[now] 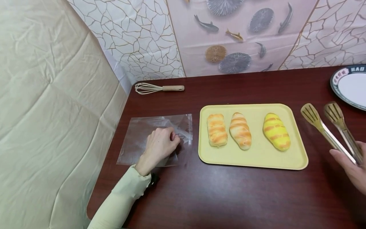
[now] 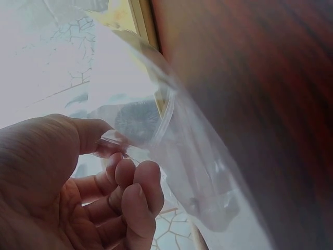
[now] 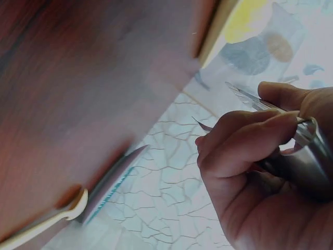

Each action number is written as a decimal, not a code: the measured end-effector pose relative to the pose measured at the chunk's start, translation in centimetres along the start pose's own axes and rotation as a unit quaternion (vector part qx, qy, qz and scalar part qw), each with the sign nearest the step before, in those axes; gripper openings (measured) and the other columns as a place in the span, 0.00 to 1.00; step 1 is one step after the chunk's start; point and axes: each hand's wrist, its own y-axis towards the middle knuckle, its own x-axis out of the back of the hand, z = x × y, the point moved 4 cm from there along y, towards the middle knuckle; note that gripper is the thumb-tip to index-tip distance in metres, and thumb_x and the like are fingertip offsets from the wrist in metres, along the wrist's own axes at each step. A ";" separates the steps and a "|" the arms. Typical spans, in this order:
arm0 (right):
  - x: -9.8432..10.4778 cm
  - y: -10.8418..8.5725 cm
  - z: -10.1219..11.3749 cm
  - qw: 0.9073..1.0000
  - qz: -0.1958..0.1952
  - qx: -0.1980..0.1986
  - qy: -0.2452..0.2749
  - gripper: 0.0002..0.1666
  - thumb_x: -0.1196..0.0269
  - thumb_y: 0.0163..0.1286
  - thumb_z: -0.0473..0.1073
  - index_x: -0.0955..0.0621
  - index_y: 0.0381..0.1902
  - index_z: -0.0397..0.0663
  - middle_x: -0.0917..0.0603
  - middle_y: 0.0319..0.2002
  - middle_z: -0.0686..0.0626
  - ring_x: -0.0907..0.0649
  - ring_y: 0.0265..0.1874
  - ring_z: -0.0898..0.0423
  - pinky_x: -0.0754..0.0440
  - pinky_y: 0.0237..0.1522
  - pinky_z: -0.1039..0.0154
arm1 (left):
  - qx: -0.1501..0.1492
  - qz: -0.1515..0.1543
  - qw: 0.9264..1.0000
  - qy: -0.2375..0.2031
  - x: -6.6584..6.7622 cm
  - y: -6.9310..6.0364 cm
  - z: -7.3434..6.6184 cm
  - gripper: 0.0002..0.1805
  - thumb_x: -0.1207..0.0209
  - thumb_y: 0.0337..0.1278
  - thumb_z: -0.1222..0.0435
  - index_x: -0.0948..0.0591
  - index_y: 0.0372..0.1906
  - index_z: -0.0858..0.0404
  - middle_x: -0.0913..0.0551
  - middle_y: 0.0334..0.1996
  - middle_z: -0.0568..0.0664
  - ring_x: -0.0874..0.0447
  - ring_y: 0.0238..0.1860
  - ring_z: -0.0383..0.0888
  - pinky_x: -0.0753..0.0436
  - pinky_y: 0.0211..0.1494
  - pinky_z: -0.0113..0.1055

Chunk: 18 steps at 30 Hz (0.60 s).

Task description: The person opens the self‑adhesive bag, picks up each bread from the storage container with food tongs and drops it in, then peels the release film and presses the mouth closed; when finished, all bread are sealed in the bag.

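My left hand [image 1: 161, 141] pinches the edge of a clear plastic zip bag [image 1: 134, 136] lying on the table. In the left wrist view thumb and fingers meet on the film, and the bag [image 2: 200, 177] hangs in folds beside them. At the far right my right hand [image 1: 353, 168] grips metal tongs [image 1: 334, 141], whose slotted tips stand apart with nothing between them. The right wrist view shows fingers curled round the tongs [image 3: 307, 166]. Between the hands, a yellow tray [image 1: 253, 160] bears a rectangular bread [image 1: 217, 130], a striped bread roll [image 1: 240, 131] and a yellow bread roll [image 1: 276, 132].
A whisk [image 1: 160, 88] with a wooden handle lies at the back left. At the back right a dark-rimmed plate [image 1: 353, 87] is cut off by the view's edge. A light wooden utensil [image 3: 47, 224] shows low in the right wrist view. Patterned cloth [image 1: 148, 41] hangs behind the table.
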 end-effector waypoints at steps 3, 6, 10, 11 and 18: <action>0.0 -0.7 0.9 1.000 -0.005 0.006 0.001 0.15 0.35 0.74 0.43 0.23 0.39 0.77 0.33 0.19 0.79 0.37 0.16 0.77 0.43 0.20 0.73 | -0.001 -0.001 1.000 -0.002 0.0 0.0 0.0 0.16 0.39 0.58 0.66 0.30 0.18 0.53 0.34 0.15 0.42 0.31 0.18 0.44 0.36 0.21 0.36; -0.4 -1.3 1.8 0.999 0.001 0.039 0.005 0.20 0.34 0.73 0.40 0.22 0.38 0.81 0.33 0.18 0.79 0.36 0.14 0.77 0.43 0.18 0.72 | -0.002 -0.002 1.000 -0.001 0.1 0.0 0.0 0.17 0.39 0.59 0.66 0.30 0.18 0.53 0.34 0.15 0.42 0.31 0.18 0.44 0.36 0.21 0.36; -0.8 -2.0 3.1 0.996 0.024 0.081 -0.011 0.09 0.32 0.73 0.39 0.14 0.41 0.64 0.31 0.19 0.79 0.36 0.16 0.79 0.42 0.18 0.71 | -0.005 -0.005 1.000 0.002 0.0 0.0 -0.1 0.16 0.39 0.59 0.65 0.29 0.18 0.53 0.33 0.15 0.42 0.30 0.19 0.45 0.35 0.21 0.36; -1.0 -2.2 3.5 0.995 0.030 0.087 -0.025 0.04 0.32 0.73 0.40 0.13 0.44 0.52 0.29 0.19 0.75 0.35 0.19 0.80 0.41 0.19 0.71 | -0.005 -0.006 1.000 0.003 0.0 0.0 -0.1 0.16 0.39 0.58 0.65 0.29 0.18 0.53 0.33 0.15 0.42 0.30 0.19 0.45 0.35 0.21 0.37; -2.4 -3.3 7.0 0.968 0.131 0.107 -0.188 0.34 0.31 0.76 0.57 0.21 0.60 0.30 0.19 0.27 0.38 0.23 0.24 0.55 0.35 0.25 0.60 | -0.006 -0.008 1.000 0.004 0.0 0.1 -0.2 0.15 0.39 0.57 0.65 0.29 0.18 0.53 0.31 0.15 0.43 0.28 0.20 0.46 0.34 0.22 0.37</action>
